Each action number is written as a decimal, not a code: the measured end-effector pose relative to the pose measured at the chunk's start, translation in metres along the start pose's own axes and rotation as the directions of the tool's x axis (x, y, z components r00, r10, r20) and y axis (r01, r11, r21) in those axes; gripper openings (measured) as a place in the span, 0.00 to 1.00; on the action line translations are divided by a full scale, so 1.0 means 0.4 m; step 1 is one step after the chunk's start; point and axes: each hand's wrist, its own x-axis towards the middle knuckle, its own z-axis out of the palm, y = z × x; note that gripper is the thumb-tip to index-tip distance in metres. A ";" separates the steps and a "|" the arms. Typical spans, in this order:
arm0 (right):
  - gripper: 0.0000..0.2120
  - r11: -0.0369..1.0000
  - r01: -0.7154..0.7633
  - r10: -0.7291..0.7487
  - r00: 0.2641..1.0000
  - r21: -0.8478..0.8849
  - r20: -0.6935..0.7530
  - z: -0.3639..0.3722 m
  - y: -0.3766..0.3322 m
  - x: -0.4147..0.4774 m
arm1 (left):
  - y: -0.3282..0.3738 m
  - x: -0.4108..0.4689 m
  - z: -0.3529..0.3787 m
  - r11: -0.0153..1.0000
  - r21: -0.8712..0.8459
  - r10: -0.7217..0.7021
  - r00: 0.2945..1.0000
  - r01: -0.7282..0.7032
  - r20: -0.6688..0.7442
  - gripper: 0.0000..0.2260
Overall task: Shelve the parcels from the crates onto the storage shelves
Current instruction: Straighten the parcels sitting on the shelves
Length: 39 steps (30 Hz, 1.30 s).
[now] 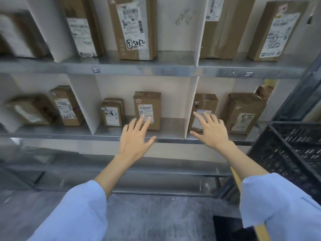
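Parcels in brown card stand upright on the storage shelves point(69, 134), and no hand holds one. Nearest the camera, two pale blue sleeves, the left sleeve point(78, 214) and the right sleeve point(278, 206), reach toward the white divider point(192, 108) of the middle shelf. The left hand point(134, 136) hovers just left of the divider, fingers straight and spread, grasping nothing. Its fingertips lie over the label of a tall parcel point(147, 100), though contact cannot be told. The right hand point(211, 131) is just right of the divider, likewise spread and released, its fingers in front of a labelled parcel point(205, 101); whether they touch it is unclear. Well right of the divider and closer than the shelves sits a black slatted crate point(295, 150). Further back, left of the divider, a shorter parcel point(112, 113) stands beside the tall one. Right of the divider a wider parcel point(243, 112) carries handwriting on its label. Above the divider, on the upper shelf point(156, 69), a parcel marked "5082" point(135, 28) stands to the left and another marked the same point(278, 32) stands far to the right.
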 end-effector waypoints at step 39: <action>0.39 0.945 0.105 -0.032 0.972 0.310 -0.233 0.259 -0.342 0.562 | -0.643 0.410 0.401 0.968 -0.202 -0.153 0.988 0.152 0.009 0.29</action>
